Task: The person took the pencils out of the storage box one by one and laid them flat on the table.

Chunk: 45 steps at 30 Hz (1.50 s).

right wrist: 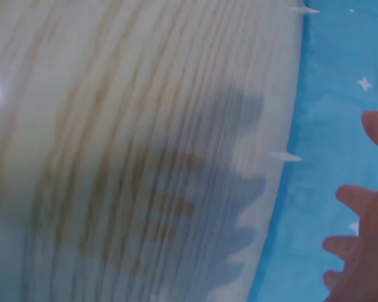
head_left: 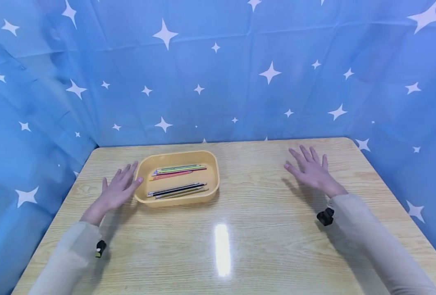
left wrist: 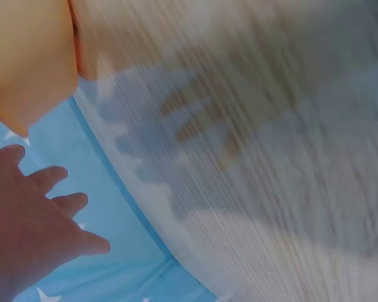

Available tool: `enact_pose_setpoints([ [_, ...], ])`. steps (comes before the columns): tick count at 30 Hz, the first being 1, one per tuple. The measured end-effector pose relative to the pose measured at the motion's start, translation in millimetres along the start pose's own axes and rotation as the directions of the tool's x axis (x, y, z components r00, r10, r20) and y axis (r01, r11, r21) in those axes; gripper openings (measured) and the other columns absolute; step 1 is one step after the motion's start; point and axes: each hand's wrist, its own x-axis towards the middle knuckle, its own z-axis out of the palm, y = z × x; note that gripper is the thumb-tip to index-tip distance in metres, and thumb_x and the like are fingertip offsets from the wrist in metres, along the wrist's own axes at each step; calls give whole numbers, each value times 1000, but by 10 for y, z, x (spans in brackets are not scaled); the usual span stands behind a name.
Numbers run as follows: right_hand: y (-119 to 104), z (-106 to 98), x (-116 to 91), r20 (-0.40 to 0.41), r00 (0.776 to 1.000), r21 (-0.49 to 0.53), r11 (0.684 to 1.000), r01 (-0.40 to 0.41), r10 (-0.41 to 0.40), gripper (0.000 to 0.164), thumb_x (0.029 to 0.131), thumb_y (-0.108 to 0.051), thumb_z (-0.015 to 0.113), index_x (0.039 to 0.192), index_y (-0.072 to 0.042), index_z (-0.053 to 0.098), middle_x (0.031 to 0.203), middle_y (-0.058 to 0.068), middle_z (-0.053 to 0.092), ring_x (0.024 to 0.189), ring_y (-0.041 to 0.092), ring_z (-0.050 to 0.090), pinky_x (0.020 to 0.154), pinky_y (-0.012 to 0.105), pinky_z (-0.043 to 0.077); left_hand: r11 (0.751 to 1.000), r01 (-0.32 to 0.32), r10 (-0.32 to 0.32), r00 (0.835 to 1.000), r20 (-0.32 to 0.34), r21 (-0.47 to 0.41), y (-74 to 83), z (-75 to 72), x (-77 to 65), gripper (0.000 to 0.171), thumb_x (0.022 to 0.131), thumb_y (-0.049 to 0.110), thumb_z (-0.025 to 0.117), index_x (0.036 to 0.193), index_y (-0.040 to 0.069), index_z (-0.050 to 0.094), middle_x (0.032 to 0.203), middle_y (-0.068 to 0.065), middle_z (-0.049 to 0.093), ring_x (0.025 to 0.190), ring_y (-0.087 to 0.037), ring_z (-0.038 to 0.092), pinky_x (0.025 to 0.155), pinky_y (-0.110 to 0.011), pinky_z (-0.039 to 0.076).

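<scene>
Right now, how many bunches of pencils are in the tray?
2, both in the yellow tray: a bright bunch toward the back, a darker bunch nearer the front.

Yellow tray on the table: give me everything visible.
The yellow tray is a shallow, rounded-corner rectangle with raised walls, smooth and plastic-looking. It stands upright on the table, left of centre towards the far edge, long side running roughly left to right. Inside lie two groups of slim pencil-like sticks: bright coloured sticks on the far side, dark and gold sticks nearer. In the head view the left hand overlaps its left end; contact can't be told.
</scene>
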Motion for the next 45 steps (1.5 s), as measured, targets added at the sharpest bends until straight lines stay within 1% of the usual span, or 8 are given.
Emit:
enact_pose_setpoints([
  [7, -43, 67, 48, -5, 999, 15, 999, 34, -34, 71, 100, -53, 35, 156, -13, 17, 158, 23, -7, 140, 43, -17, 99, 69, -19, 994, -61, 68, 995, 78, -93, 78, 63, 3, 90, 97, 51, 48, 155, 11, -7, 158, -24, 3, 139, -53, 4, 100, -73, -8],
  [12, -74, 95, 87, -10, 999, 22, 998, 53, -53, 71, 100, -52, 37, 155, -13, 18, 157, 24, -5, 141, 43, -14, 100, 69, -16, 987, -64, 83, 988, 129, -149, 67, 100, 36, 107, 91, 46, 62, 152, 11, -18, 158, -24, -5, 140, -50, 7, 105, -69, -4],
  [17, -166, 105, 142, -30, 995, 32, 994, 100, -99, 70, 100, -51, 39, 154, -10, 22, 157, 26, -1, 142, 42, -10, 104, 67, -13, 977, -77, 106, 984, 141, -198, 122, 147, 149, 109, 90, 40, 66, 152, 12, -20, 158, -22, -8, 138, -52, 11, 106, -69, 5],
  [22, -289, 180, 202, -83, 978, 40, 980, 194, -190, 66, 100, -45, 44, 152, -9, 29, 156, 27, 9, 143, 43, -1, 107, 65, -6, 967, -115, 151, 978, 147, -229, 197, 195, 286, 111, 89, 39, 68, 152, 10, -19, 158, -22, -9, 139, -50, 9, 108, -64, 16],
  [26, -412, 238, 246, -119, 953, 33, 959, 283, -278, 63, 99, -41, 50, 150, -8, 35, 154, 27, 18, 142, 45, 7, 109, 64, 3, 957, -127, 172, 972, 158, -260, 247, 237, 338, 113, 88, 40, 69, 151, 9, -20, 157, -24, -8, 139, -48, 12, 109, -60, 18],
  [32, -670, 242, 325, -164, 902, 82, 906, 415, -399, 57, 97, -32, 56, 146, -6, 42, 150, 23, 32, 141, 41, 16, 110, 60, 14, 961, -114, 156, 976, 154, -252, 295, 249, 363, 114, 88, 43, 68, 151, 12, -21, 154, -32, 2, 132, -54, 26, 106, -61, 25],
  [41, -1233, 276, 476, -207, 807, 205, 782, 589, -554, 44, 93, -21, 66, 131, -2, 56, 133, 15, 54, 127, 31, 43, 107, 49, 31, 962, -83, 126, 980, 154, -259, 293, 260, 349, 113, 88, 43, 68, 152, 14, -19, 152, -35, 8, 129, -54, 32, 104, -60, 29],
  [45, -1472, 318, 529, -172, 777, 258, 733, 629, -606, 38, 90, -15, 68, 125, 0, 60, 124, 10, 61, 119, 27, 51, 103, 44, 37, 963, -67, 108, 983, 147, -261, 300, 259, 353, 112, 88, 41, 68, 153, 15, -18, 154, -33, 7, 131, -52, 29, 105, -60, 28],
])
